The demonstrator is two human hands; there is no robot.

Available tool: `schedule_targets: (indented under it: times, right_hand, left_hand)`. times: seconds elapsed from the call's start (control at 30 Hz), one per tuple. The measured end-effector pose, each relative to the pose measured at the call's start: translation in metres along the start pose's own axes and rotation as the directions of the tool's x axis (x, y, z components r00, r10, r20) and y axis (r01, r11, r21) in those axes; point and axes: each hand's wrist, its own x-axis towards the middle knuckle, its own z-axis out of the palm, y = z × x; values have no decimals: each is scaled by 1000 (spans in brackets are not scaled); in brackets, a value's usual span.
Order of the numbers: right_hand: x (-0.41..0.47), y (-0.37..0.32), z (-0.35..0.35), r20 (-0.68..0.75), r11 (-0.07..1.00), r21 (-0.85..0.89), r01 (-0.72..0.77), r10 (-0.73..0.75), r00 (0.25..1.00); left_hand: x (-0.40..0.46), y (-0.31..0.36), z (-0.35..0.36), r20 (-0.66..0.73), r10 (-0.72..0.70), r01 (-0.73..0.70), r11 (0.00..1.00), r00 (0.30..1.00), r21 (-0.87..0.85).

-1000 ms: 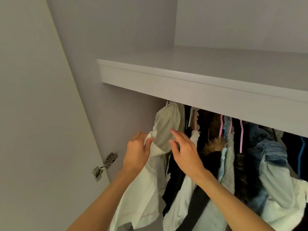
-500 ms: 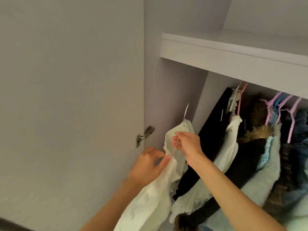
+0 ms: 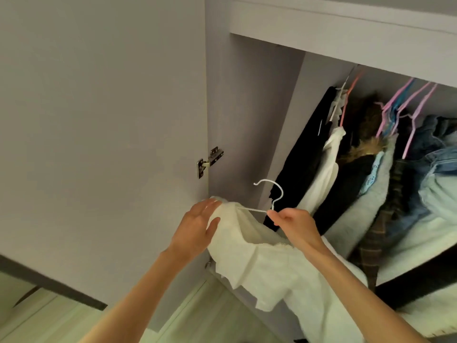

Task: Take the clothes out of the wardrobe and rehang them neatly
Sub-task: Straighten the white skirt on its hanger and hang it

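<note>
A cream-white shirt (image 3: 249,253) on a thin white wire hanger (image 3: 275,194) is out of the wardrobe, in front of its left side. My right hand (image 3: 294,225) pinches the hanger at the base of its hook. My left hand (image 3: 196,227) lies with straight fingers against the shirt's left shoulder. Inside the wardrobe hang several garments: a black one (image 3: 306,157), a white one (image 3: 324,174), a dark fur-trimmed coat (image 3: 353,169), pale fleece (image 3: 368,194) and blue denim (image 3: 435,169), on pink hangers (image 3: 410,105).
The open wardrobe door (image 3: 99,120) stands at the left with a metal hinge (image 3: 210,160). A shelf (image 3: 346,28) runs above the hanging clothes. Pale wooden floor (image 3: 197,315) shows below.
The white shirt has come off the rail and out of the wardrobe, lower and leftward. My right hand took hold of the hanger's neck; my left hand opened against the shoulder.
</note>
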Motion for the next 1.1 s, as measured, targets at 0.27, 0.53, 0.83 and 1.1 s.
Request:
schedule_targets:
  times: [0.27, 0.53, 0.83, 1.1]
  right_hand:
    - [-7, -9, 4, 206, 952, 62, 299, -305, 930]
    - [-38, -34, 73, 520, 893, 183, 412, -443, 730]
    - [-155, -91, 171, 771, 674, 306, 673, -590, 240]
    - [-288, -105, 247, 712, 215, 392, 894, -686, -147]
  left_hand:
    - [-65, -6, 1, -11, -206, 206, 979, 978, -1]
    - [-186, 8, -12, -372, -412, 477, 873, 832, 99]
    - [-357, 53, -18, -705, -658, 805, 553, 265, -214]
    - [-524, 112, -24, -700, -633, 782, 229, -333, -579]
